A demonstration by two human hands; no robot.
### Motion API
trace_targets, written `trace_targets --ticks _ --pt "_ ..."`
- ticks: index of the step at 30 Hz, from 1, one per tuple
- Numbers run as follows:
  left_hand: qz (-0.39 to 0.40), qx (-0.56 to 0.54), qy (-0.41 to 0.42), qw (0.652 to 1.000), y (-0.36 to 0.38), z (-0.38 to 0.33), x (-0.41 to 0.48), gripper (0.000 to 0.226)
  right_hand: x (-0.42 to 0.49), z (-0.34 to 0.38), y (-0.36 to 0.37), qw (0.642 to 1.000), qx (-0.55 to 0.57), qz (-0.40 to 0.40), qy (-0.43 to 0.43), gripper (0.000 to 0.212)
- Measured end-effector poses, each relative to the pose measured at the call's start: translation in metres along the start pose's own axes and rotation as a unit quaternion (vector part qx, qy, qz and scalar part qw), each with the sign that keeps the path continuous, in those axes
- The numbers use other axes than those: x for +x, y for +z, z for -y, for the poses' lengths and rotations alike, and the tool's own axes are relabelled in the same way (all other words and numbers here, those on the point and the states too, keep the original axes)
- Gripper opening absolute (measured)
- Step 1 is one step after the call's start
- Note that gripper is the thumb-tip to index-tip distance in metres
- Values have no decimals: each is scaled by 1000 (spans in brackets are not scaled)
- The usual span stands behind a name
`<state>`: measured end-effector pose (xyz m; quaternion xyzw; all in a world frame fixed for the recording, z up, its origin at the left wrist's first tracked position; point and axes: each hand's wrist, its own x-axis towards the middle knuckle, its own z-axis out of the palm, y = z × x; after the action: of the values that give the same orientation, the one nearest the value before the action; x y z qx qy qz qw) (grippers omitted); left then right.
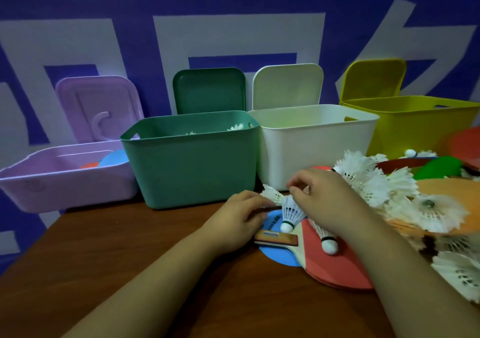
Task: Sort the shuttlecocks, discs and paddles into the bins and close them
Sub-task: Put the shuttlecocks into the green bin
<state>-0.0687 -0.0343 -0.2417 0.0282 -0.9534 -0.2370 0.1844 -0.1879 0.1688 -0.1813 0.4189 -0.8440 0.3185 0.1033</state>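
Note:
My left hand grips a white shuttlecock by its feathers, just in front of the green bin. My right hand pinches the feather skirt of a second shuttlecock, whose cork points down over a blue disc. A red paddle lies on that disc with a third shuttlecock resting on it. The green bin holds some shuttlecocks. The purple bin holds a blue disc and an orange disc.
A white bin and a yellow bin stand open to the right, all lids up. A heap of several shuttlecocks, discs and paddles covers the table's right side. The brown table extends to the front left.

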Motion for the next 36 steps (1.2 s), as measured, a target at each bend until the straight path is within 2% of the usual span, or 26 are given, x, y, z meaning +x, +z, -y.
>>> trace_targets --ticks 4,7,11,14,22,27,30,36 --pt "8 -4 -22 1000 0 -2 0 31 -11 -5 16 988 -146 37 -28 27" --pt "-33 -10 -28 999 -7 -3 -2 26 -12 -3 15 985 -162 43 -31 34" --pt "-143 -37 -51 988 -14 -5 -3 17 -13 -4 16 980 -189 65 -7 43" --pt "-172 -43 -51 983 -19 -5 -5 18 -15 -2 19 980 -186 72 -1 46" --pt "-232 6 -52 971 -35 -11 -11 23 -10 -6 26 997 -61 -14 -44 37" --pt "-231 14 -32 972 -39 -16 -16 20 -12 -5 28 989 -12 -111 -97 17" --pt "-244 30 4 969 -41 -20 -18 24 -14 -1 26 983 -1 -142 -113 10" --pt "-293 95 91 947 -58 -21 -18 26 -18 7 22 974 10 -177 -139 14"
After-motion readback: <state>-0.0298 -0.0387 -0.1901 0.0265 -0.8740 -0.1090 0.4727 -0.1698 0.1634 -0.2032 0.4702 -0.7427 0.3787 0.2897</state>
